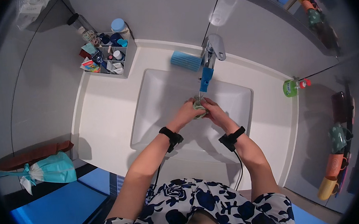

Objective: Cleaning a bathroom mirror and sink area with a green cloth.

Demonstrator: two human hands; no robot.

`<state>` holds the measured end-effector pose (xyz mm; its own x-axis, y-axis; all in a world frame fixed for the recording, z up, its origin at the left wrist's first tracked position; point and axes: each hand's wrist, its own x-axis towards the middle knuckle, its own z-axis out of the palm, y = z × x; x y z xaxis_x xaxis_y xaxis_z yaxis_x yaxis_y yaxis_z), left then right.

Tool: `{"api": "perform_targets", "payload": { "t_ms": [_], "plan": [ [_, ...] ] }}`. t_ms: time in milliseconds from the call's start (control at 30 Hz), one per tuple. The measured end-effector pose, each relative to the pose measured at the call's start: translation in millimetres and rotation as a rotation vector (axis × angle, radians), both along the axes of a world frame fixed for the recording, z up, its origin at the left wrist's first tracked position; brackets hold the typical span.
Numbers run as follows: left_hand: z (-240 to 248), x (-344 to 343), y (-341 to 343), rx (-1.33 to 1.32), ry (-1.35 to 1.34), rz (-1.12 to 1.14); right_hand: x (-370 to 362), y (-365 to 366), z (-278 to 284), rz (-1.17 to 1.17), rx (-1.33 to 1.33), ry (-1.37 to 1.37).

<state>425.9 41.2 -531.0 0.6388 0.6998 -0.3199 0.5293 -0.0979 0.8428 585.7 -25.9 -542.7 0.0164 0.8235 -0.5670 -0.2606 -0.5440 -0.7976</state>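
Note:
Over the white sink basin (146, 119), both my hands are closed around a small pale green cloth-like thing (200, 107), mostly covered by my fingers. My left hand (184, 114) grips it from one side and my right hand (216, 113) from the other. Just above them hangs the blue spout piece (206, 79) on the chrome faucet (215, 48). A thin stream of water seems to run from it onto the green thing. Black bands with small boxes sit on both my wrists.
Behind the basin lies a ribbed blue sponge roll (186, 61). A grey organizer (119, 70) with bottles and small items stands back left. To the right are a green soap bottle (290, 88) and wall-hung cups (334, 165). A turquoise bag (55, 168) hangs at left.

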Motion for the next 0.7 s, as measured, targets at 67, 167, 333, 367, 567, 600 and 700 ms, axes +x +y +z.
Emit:
{"api": "perform_targets", "payload": {
  "t_ms": [67,167,333,367,567,600,700],
  "plan": [
    [-4,1,-1,-0.066,-0.019,0.0,3,-4,2,-0.015,-0.009,-0.147],
    [-7,-3,-5,-0.138,-0.084,0.103,-3,-4,9,-0.017,0.018,-0.34],
    [-33,-13,-8,-0.193,-0.259,0.258,5,-8,-32,0.032,0.314,-0.506],
    [-30,-17,-6,-0.127,-0.21,0.13,10,-10,-36,0.001,0.338,-0.553],
    [-46,-66,8,-0.039,0.007,0.35,30,-21,-18,-0.305,0.021,-0.31],
    [-43,-70,13,0.016,0.144,0.317,32,-24,-17,-0.315,0.012,-0.333],
    [-39,-72,12,0.09,0.201,0.282,33,-32,-17,-0.291,0.011,-0.388]
  ]
}}
